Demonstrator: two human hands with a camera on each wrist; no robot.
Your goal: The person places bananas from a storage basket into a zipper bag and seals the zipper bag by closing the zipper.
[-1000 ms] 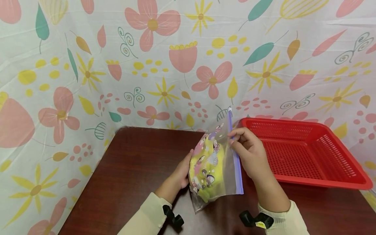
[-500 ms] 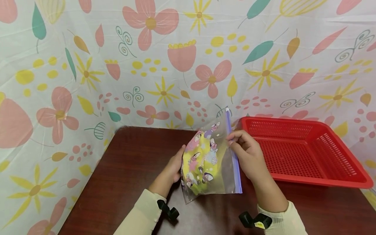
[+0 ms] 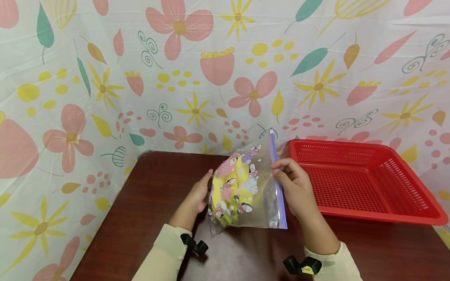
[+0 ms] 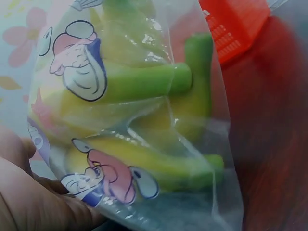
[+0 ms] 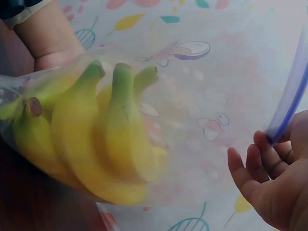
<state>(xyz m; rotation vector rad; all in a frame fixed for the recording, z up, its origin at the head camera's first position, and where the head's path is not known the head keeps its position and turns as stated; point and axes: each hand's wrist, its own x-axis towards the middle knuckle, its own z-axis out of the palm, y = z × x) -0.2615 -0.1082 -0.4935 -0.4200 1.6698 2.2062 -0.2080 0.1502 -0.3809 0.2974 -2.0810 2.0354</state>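
A clear zip bag (image 3: 260, 195) printed with cartoon figures hangs tilted between my two hands. Inside it are several yellow bananas (image 5: 120, 144) with green stems, gathered toward the bag's left end. My left hand (image 3: 195, 197) holds that end, its fingers partly hidden behind the plastic. With thumb and fingertips, my right hand (image 3: 297, 189) pinches the purple zip strip (image 3: 281, 207) around the middle of its length. A small white slider (image 3: 271, 132) sits at the strip's upper end. The plastic between bananas and strip is flat and slack.
To the right, a red perforated basket (image 3: 379, 216) stands on the dark brown table (image 3: 140, 218). A flower-patterned cloth (image 3: 218, 101) hangs behind and to the left of the table. Black wrist cameras (image 3: 194, 244) are strapped on both cream sleeves.
My left hand has moved left, drawing the banana end of the bag away from the zip strip, so the bag lies wider. My right hand keeps its pinch, shifting only slightly.
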